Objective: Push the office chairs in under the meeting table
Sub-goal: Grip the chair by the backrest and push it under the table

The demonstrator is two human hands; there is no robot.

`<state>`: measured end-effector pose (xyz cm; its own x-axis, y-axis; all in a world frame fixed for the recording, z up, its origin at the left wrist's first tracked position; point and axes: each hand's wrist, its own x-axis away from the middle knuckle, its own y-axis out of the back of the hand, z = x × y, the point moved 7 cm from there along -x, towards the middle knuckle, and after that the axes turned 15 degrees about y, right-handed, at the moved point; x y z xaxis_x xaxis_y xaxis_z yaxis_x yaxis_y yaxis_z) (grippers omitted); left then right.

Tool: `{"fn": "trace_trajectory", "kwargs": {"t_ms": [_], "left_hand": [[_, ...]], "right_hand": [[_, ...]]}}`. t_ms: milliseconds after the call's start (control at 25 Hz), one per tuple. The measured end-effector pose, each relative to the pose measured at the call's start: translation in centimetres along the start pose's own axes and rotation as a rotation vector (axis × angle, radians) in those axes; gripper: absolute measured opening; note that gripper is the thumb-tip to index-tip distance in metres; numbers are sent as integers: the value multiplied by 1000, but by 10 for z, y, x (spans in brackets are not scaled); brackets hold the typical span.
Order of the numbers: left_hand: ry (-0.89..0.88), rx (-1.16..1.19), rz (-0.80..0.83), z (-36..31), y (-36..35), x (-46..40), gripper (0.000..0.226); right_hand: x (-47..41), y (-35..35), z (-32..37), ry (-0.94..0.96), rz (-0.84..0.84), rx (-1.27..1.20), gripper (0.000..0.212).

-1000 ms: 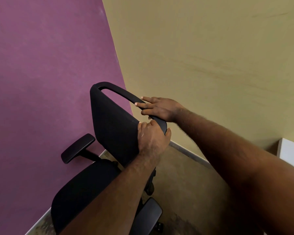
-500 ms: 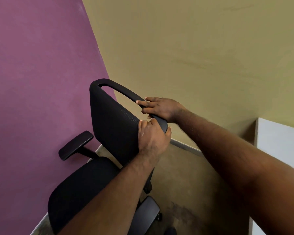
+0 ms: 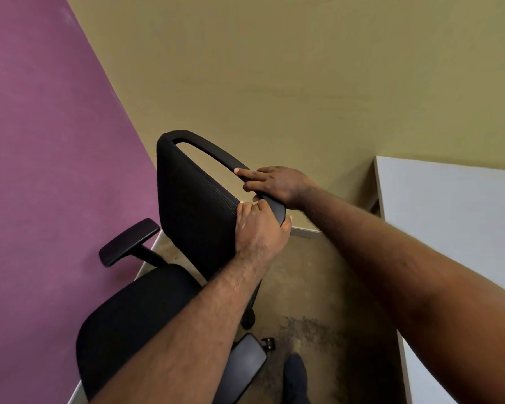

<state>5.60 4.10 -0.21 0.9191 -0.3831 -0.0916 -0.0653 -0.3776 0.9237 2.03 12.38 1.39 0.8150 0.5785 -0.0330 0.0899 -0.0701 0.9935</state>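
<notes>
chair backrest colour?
Black mesh backrest, with a black top rail; shows best in the head view.

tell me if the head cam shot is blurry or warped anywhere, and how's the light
Head view: sharp on the left hand, the right hand and the chair; wide-angle bending shows in the curved wall corner and the slanted table edge; light is soft and even, no glare, only faint shadow on the floor; the black seat fabric loses detail in the dark.
</notes>
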Motion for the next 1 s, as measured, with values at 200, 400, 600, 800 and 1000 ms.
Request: {"fn": "trace_trajectory", "kwargs": {"t_ms": [200, 400, 600, 800, 1000], "left_hand": [[-72, 44, 27, 0, 3, 31, 61], [-115, 47, 33, 2, 6, 50, 60], [-153, 47, 30, 6, 6, 63, 59], [-216, 31, 76, 9, 11, 86, 64], [-323, 32, 115, 21, 15, 119, 64]], "right_hand": [[28, 0, 29, -93, -41, -24, 23], [41, 0, 45, -131, -95, -43, 25], [48, -1, 57, -164, -88, -58, 27], [62, 3, 84, -229, -57, -39, 28], [78, 6, 124, -363, -50, -31, 27]]}}
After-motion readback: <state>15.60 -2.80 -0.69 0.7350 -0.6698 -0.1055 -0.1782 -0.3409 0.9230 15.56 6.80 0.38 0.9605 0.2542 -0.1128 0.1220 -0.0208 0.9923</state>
